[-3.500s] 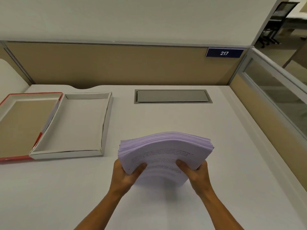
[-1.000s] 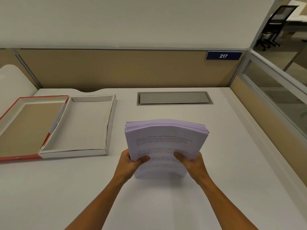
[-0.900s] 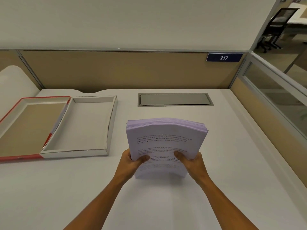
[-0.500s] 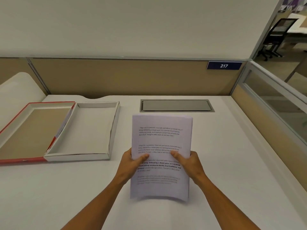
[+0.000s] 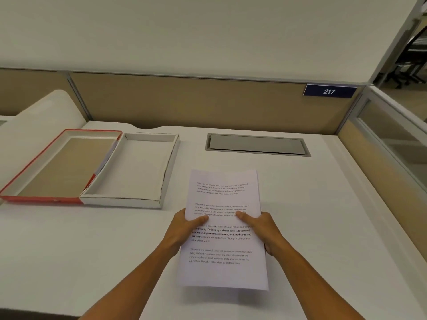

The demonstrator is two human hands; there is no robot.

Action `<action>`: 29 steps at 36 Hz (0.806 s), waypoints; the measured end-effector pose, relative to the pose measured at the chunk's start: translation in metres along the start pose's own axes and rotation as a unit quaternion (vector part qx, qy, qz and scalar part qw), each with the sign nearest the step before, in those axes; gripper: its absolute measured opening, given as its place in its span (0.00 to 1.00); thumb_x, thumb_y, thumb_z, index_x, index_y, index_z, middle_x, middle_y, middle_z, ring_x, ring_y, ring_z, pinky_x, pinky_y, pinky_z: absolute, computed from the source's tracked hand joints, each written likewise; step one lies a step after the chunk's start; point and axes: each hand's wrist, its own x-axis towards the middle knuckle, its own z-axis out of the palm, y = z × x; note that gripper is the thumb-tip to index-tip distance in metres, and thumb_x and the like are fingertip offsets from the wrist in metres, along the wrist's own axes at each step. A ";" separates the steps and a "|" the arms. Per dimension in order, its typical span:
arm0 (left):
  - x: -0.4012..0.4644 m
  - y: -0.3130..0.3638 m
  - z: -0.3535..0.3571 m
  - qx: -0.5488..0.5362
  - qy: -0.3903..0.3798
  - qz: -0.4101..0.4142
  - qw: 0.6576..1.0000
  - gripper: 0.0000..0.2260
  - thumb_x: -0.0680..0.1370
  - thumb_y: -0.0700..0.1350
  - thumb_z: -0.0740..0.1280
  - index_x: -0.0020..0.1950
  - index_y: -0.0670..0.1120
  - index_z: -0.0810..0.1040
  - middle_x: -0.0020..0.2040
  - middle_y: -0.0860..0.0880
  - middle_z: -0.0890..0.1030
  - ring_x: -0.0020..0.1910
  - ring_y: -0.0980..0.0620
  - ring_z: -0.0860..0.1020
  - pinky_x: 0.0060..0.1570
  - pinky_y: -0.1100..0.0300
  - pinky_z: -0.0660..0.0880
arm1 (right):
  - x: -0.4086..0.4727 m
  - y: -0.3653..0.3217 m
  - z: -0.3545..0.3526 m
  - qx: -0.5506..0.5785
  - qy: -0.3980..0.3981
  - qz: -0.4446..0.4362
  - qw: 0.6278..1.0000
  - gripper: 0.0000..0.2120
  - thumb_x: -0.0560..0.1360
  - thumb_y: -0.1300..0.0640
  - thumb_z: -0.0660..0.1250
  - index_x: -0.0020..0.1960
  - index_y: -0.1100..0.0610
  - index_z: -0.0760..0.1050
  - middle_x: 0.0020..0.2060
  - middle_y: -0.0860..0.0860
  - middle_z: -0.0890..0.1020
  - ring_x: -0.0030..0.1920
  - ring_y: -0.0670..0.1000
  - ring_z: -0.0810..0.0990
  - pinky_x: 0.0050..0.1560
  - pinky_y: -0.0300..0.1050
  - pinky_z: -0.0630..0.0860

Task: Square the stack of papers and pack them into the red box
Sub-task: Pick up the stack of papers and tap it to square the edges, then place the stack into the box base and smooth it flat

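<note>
held upright over the near-centre of the desk: stack of papers, printed face toward the camera. left hand and right hand fingers clamped on its side edges. at 10 o'clock, farther back, open red box, white tray touching it.

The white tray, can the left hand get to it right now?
Probably not yet. The left hand is busy gripping the papers along with the right hand. The white tray sits open nearby with bare desk between.
</note>
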 end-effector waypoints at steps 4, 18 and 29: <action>-0.007 -0.004 -0.002 -0.010 0.008 -0.011 1.000 0.13 0.74 0.49 0.75 0.57 0.49 0.81 0.47 0.49 0.88 0.42 0.46 0.87 0.41 0.51 0.84 | -0.003 0.001 0.002 0.003 -0.015 0.006 1.000 0.13 0.71 0.50 0.78 0.52 0.53 0.84 0.43 0.51 0.90 0.43 0.54 0.89 0.38 0.47 0.85; -0.038 -0.019 -0.006 -0.035 0.053 -0.047 0.997 0.12 0.74 0.46 0.75 0.56 0.46 0.81 0.45 0.46 0.88 0.42 0.43 0.87 0.39 0.51 0.83 | -0.003 0.014 0.012 -0.018 -0.070 0.042 0.996 0.13 0.71 0.51 0.78 0.53 0.55 0.84 0.43 0.52 0.90 0.43 0.54 0.89 0.41 0.48 0.86; -0.030 -0.016 -0.034 -0.031 0.060 -0.058 0.996 0.11 0.75 0.45 0.74 0.56 0.46 0.81 0.46 0.46 0.88 0.42 0.43 0.87 0.39 0.51 0.84 | 0.014 0.008 0.041 -0.003 -0.102 0.090 0.991 0.14 0.76 0.52 0.73 0.58 0.58 0.81 0.48 0.56 0.89 0.48 0.58 0.89 0.53 0.59 0.84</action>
